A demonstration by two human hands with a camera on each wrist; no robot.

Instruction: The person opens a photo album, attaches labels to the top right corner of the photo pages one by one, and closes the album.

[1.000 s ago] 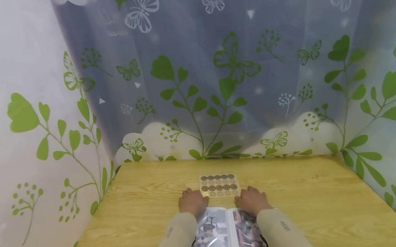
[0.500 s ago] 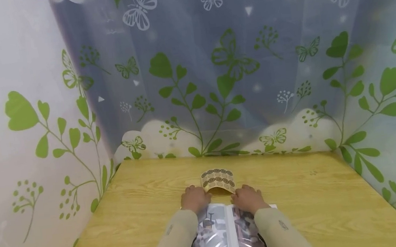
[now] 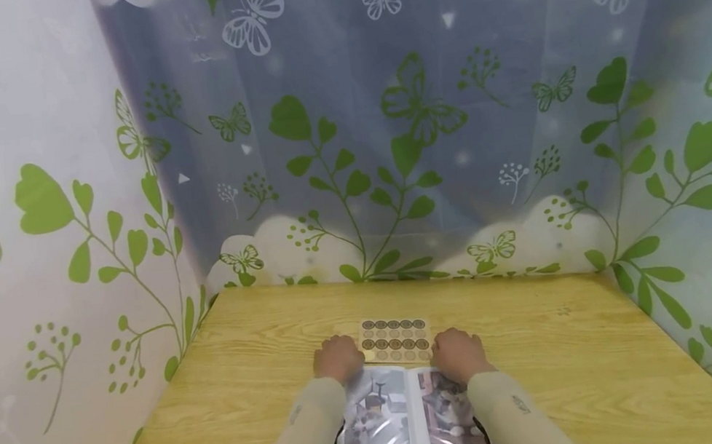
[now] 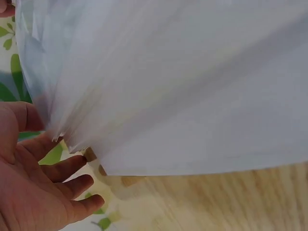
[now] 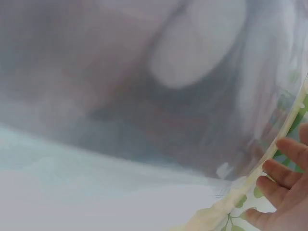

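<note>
A cream sheet of round stickers (image 3: 396,339), with rows of dark and pale circles, lies flat just beyond the top edge of an open photo album (image 3: 418,420). My left hand (image 3: 338,359) has its fingertips right at the sheet's left edge; my right hand (image 3: 460,354) is at its right edge. In the left wrist view, the left hand (image 4: 41,178) shows loosely bent, spread fingers close to a clear plastic page. Straight, spread fingers of the right hand (image 5: 284,180) show beside the album in the right wrist view. The right thumb is hidden there.
The album lies on a wood-grain table (image 3: 577,372), its glossy pages reflecting light. Both forearms, in light sleeves (image 3: 309,425), reach over its sides. A leaf-and-butterfly curtain (image 3: 345,128) encloses the table at the back and sides.
Half a second ago the sticker sheet was bowed upward between the two hands. Now it lies flat and slightly nearer the album, and both hands have moved outward.
</note>
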